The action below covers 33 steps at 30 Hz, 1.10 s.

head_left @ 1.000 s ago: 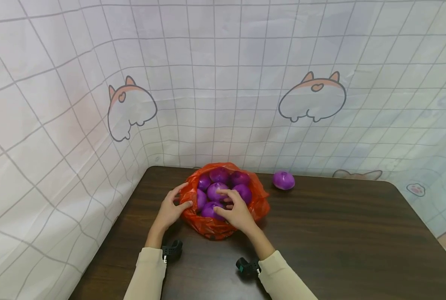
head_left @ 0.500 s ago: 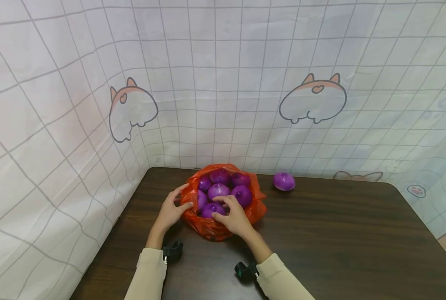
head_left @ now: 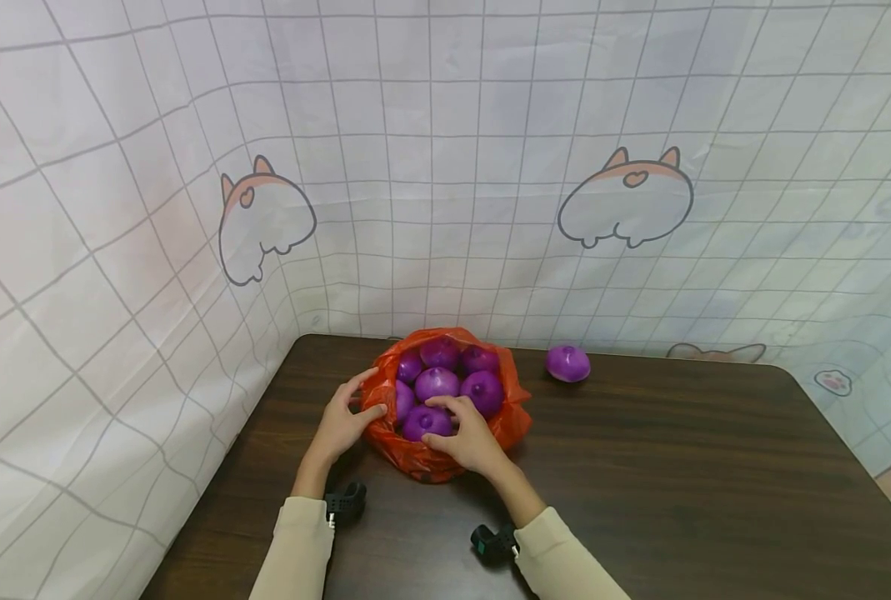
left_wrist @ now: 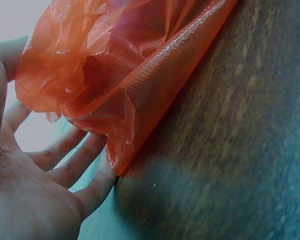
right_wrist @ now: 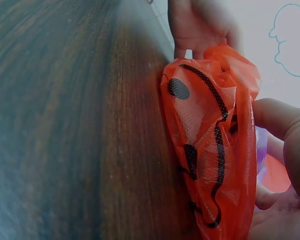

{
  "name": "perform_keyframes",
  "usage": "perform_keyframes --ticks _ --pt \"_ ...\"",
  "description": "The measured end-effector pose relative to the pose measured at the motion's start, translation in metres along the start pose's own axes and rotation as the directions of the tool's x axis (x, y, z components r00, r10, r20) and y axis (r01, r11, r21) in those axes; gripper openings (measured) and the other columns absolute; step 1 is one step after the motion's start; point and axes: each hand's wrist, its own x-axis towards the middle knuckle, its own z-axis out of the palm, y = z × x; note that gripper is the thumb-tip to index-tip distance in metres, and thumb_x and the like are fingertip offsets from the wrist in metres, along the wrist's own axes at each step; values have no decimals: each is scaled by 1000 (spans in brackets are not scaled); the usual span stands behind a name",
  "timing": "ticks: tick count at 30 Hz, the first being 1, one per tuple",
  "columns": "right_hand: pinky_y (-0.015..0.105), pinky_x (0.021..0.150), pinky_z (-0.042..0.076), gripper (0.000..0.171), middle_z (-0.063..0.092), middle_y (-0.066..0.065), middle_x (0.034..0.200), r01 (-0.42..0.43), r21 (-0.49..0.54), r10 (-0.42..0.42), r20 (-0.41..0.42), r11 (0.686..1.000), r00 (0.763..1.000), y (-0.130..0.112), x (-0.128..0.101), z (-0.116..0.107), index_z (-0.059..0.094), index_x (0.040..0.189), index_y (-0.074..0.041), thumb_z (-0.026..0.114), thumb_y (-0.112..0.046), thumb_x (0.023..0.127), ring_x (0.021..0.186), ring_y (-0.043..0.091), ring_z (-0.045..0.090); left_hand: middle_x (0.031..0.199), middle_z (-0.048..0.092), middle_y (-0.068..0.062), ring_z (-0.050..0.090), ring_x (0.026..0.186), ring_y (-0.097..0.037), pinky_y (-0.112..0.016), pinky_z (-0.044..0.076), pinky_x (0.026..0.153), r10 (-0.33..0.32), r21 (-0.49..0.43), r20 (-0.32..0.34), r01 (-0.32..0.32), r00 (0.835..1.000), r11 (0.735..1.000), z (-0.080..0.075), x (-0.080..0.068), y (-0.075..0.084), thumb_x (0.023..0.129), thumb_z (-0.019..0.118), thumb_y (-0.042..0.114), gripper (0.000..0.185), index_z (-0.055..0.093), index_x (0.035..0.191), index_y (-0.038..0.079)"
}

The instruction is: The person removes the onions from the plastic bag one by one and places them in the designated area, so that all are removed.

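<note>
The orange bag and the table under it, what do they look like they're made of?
The orange bag looks like thin plastic film: translucent, crinkled, with an embossed texture and a glossy sheen. The table looks like dark wood or a wood-look laminate, given its streaky grain; which one is unclear.

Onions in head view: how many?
7: six in the bag (back two, middle two, left, front under the right hand), one loose on the table. More may be hidden.
</note>
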Motion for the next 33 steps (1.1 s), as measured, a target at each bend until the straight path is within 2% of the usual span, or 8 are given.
perform_keyframes --ticks 7,15,21,28,33 --pt "56 99 51 50 53 16 128 -7 -11 7 9 1000 1000 0 0 0 62 134 -22 81 -25 88 117 39 60 148 45 -23 47 131 -45 -58 51 98 -6 -17 3 6 1000 1000 0 2 -2 93 73 13 64 49 152 15" --pt "54 98 52 50 53 15 127 8 -17 -8 -2 1000 1000 2 1 0 63 133 -22 82 -23 87 113 36 61 151 45 -17 48 131 -41 -55 52 96 19 -3 -19 -19 1000 1000 7 26 -49 93 76 22 66 49 152 25" --pt "55 96 52 50 53 16 126 17 -12 -17 -18 1000 1000 1 1 0 63 131 -22 83 -23 85 112 37 61 150 46 -14 49 130 -40 -54 53 95 21 -4 -22 -21 1000 1000 7 26 -50 91 77 23 65 51 150 31" --pt "55 100 51 51 53 14 128 37 13 -37 -31 999 999 -6 0 -4 63 133 -20 83 -22 86 117 38 59 149 46 -15 49 129 -40 -53 53 95 23 6 -28 -23 999 1000 6 26 -51 91 76 23 65 50 150 31" --pt "54 99 53 52 52 13 128 69 10 -68 -49 998 996 -10 0 -10 63 134 -20 83 -21 86 118 38 61 150 46 -13 49 131 -39 -55 52 97 12 5 -25 -12 1000 1000 6 25 -51 92 76 24 64 51 149 34"
